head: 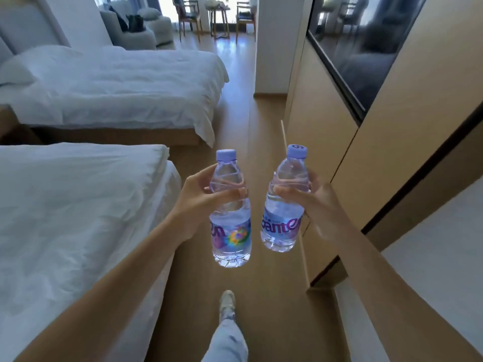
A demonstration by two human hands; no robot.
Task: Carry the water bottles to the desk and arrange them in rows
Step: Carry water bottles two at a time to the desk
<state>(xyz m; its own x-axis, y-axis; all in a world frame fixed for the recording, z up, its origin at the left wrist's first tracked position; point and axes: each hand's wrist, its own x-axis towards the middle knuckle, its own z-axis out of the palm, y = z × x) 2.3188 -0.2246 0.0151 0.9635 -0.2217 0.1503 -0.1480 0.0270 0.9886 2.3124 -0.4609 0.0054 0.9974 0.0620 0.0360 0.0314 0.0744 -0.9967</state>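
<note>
1. Water bottles are what I am moving, but first the big things: two white beds point(104, 84) lie on my left, and a tall wooden wall unit point(326, 105) stands on my right.
2. A wood floor point(264, 296) runs between them like a path.
3. I see no tabletop yet, so I think this is the carrying step.
4. My left hand point(201, 202) has its grip closed around the left bottle point(231, 220), up near its top half.
5. My right hand point(311, 198) has its grip closed around the right bottle point(283, 215), which leans a little.
6. Both bottles are up in the air, close together but apart, purple caps on.
7. Next I should walk on, hold tight, and find the tabletop.
</note>
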